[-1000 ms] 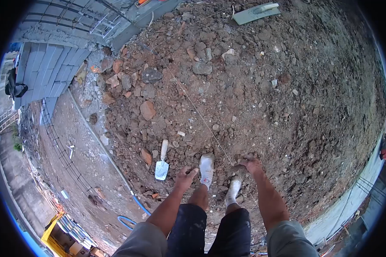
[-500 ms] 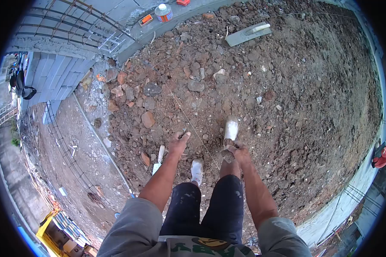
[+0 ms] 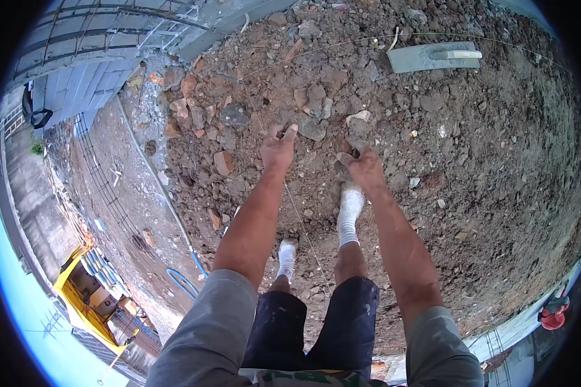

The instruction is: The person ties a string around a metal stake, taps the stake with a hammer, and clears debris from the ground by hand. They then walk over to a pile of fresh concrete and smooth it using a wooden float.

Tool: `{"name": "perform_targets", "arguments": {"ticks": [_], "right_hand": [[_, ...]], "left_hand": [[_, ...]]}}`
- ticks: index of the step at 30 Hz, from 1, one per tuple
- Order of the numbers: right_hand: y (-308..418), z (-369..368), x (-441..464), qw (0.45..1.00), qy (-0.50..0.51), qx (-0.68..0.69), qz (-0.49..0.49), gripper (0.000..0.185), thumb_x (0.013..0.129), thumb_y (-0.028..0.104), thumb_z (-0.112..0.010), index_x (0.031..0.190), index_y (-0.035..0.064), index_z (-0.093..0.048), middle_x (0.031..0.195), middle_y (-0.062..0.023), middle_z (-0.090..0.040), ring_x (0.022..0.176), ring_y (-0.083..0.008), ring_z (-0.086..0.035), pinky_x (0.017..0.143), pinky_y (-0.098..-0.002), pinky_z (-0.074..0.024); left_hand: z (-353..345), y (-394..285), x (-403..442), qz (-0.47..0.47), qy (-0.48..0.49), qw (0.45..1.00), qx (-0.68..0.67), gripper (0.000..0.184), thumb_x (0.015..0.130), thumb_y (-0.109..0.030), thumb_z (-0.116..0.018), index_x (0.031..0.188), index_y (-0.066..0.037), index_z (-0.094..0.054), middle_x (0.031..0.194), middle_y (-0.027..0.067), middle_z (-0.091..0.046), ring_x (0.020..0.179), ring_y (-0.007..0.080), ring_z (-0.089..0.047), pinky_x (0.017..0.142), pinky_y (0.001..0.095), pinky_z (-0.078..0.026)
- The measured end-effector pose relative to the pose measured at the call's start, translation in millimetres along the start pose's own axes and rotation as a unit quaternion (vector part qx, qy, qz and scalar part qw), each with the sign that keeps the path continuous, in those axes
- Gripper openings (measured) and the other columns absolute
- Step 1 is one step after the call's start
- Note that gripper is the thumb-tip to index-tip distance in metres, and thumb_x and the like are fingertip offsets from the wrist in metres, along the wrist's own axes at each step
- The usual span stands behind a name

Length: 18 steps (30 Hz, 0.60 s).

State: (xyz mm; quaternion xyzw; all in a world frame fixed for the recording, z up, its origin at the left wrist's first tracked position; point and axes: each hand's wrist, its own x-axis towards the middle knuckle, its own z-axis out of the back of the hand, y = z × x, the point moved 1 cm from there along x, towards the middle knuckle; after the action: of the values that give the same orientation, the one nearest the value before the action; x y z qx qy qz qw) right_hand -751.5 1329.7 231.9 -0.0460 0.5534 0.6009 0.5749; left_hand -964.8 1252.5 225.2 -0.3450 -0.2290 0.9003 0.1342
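Observation:
My left hand (image 3: 278, 149) is raised over the soil with thumb and fingers pinched together; whatever they hold is too small to make out. A thin string (image 3: 301, 222) runs below it across the dirt between my legs. My right hand (image 3: 366, 169) is closed with the thumb against the fingers, and a grey-brown flat piece (image 3: 342, 168), perhaps stone, shows beneath them, partly hidden. Below that hand is my right foot in a whitish, dirty sock (image 3: 350, 209). Farther ahead on the soil lies a plastering float (image 3: 436, 57) with a pale handle.
Rough soil holds loose stones, among them a reddish brick chunk (image 3: 223, 162) and a dark rock (image 3: 234, 115). Rebar cages (image 3: 110, 184) and a long pipe (image 3: 150, 171) lie at left, beside stacked grey blocks (image 3: 77, 100). Someone with a red helmet (image 3: 554, 317) is at far right.
Both hands have reached farther forward, away from my legs. The view has shifted, so the float appears farther right and the container at the back edge has left view.

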Motion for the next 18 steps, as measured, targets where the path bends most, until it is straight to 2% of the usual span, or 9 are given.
{"name": "perform_targets", "arguments": {"ticks": [2, 4, 7, 9, 12, 14, 15, 16, 18], "right_hand": [[26.9, 1.0, 28.0, 0.998, -0.005, -0.051, 0.041, 0.049, 0.084, 0.03, -0.066, 0.126, 0.0078, -0.055, 0.117, -0.0159, -0.062, 0.112, -0.0317, -0.058, 0.096, -0.0403, -0.0461], [47.6, -4.0, 49.0, 0.992, 0.019, -0.094, 0.078, 0.054, 0.086, 0.027, -0.063, 0.133, 0.0068, -0.047, 0.123, -0.0182, -0.059, 0.118, -0.0321, -0.055, 0.1, -0.0411, -0.0446], [-12.2, -64.0, 93.4, 0.965, -0.143, -0.174, 0.131, 0.055, 0.089, 0.026, -0.058, 0.136, 0.0051, -0.042, 0.125, -0.0207, -0.057, 0.12, -0.0331, -0.053, 0.103, -0.0416, -0.0428], [-35.2, -63.5, 69.8, 0.986, -0.035, -0.15, 0.068, 0.05, 0.09, 0.027, -0.054, 0.135, 0.0063, -0.045, 0.125, -0.0201, -0.058, 0.121, -0.0314, -0.053, 0.103, -0.0405, -0.0428], [-94.8, -47.5, 31.6, 0.978, 0.104, -0.178, -0.014, 0.042, 0.091, 0.028, -0.048, 0.128, 0.0085, -0.053, 0.12, -0.0209, -0.061, 0.116, -0.0323, -0.057, 0.1, -0.0406, -0.0455], [-123.8, -19.4, -9.2, 0.98, 0.125, -0.141, -0.058, 0.034, 0.089, 0.025, -0.048, 0.113, 0.0051, -0.062, 0.101, -0.0266, -0.065, 0.093, -0.042, -0.064, 0.086, -0.0474, -0.0516], [-163.5, -17.0, -23.1, 0.974, 0.122, -0.186, -0.046, 0.031, 0.088, 0.026, -0.049, 0.109, 0.0063, -0.063, 0.099, -0.0265, -0.066, 0.092, -0.0422, -0.064, 0.084, -0.0482, -0.0519], [-192.5, -11.7, -36.0, 0.966, 0.119, -0.228, -0.034, 0.029, 0.088, 0.026, -0.049, 0.105, 0.0076, -0.064, 0.096, -0.0264, -0.066, 0.091, -0.0423, -0.065, 0.083, -0.0491, -0.0523], [-190.5, 21.1, -62.2, 0.96, 0.111, -0.231, -0.117, 0.025, 0.087, 0.027, -0.051, 0.099, 0.0105, -0.065, 0.096, -0.0243, -0.067, 0.091, -0.0419, -0.065, 0.081, -0.0494, -0.0526]], "left_hand": [[-11.9, -1.8, 29.6, -0.005, -0.03, 0.997, 0.075, 0.064, 0.082, -0.051, -0.068, 0.125, -0.005, -0.058, 0.114, 0.0176, -0.065, 0.106, 0.0292, -0.061, 0.093, 0.0373, -0.046], [-21.4, -23.1, 32.3, -0.037, -0.016, 0.998, 0.047, 0.075, 0.082, -0.055, -0.066, 0.135, -0.005, -0.048, 0.129, 0.0197, -0.057, 0.12, 0.0335, -0.053, 0.102, 0.0395, -0.041], [-41.9, -9.2, 29.3, -0.043, 0.008, 0.997, 0.061, 0.077, 0.084, -0.052, -0.066, 0.14, -0.006, -0.042, 0.138, 0.0199, -0.048, 0.129, 0.0354, -0.045, 0.108, 0.0407, -0.036], [-40.3, 10.3, 10.2, -0.083, 0.014, 0.992, 0.094, 0.068, 0.086, -0.047, -0.065, 0.138, -0.008, -0.045, 0.138, 0.0196, -0.048, 0.128, 0.0362, -0.045, 0.107, 0.041, -0.036], [-33.1, 71.6, -22.4, 0.014, 0.086, 0.978, 0.187, 0.051, 0.087, -0.041, -0.066, 0.129, -0.014, -0.056, 0.131, 0.0195, -0.054, 0.123, 0.0335, -0.051, 0.102, 0.0411, -0.042], [-12.3, 87.3, -50.5, 0.075, 0.157, 0.975, 0.136, 0.046, 0.087, -0.041, -0.066, 0.121, -0.01, -0.062, 0.116, 0.0181, -0.064, 0.11, 0.0302, -0.061, 0.092, 0.0388, -0.049], [3.1, 83.4, -64.7, 0.11, 0.195, 0.968, 0.116, 0.045, 0.087, -0.04, -0.067, 0.119, -0.009, -0.063, 0.111, 0.0172, -0.067, 0.106, 0.0293, -0.064, 0.089, 0.0375, -0.05], [9.2, 118.7, -70.3, 0.076, 0.174, 0.977, 0.097, 0.045, 0.087, -0.04, -0.066, 0.119, -0.009, -0.062, 0.111, 0.0161, -0.067, 0.105, 0.0278, -0.064, 0.089, 0.0367, -0.05], [23.3, 147.3, -75.5, 0.068, 0.153, 0.98, 0.105, 0.044, 0.087, -0.038, -0.066, 0.119, -0.008, -0.062, 0.111, 0.0147, -0.068, 0.103, 0.0254, -0.065, 0.089, 0.0351, -0.05]]}}
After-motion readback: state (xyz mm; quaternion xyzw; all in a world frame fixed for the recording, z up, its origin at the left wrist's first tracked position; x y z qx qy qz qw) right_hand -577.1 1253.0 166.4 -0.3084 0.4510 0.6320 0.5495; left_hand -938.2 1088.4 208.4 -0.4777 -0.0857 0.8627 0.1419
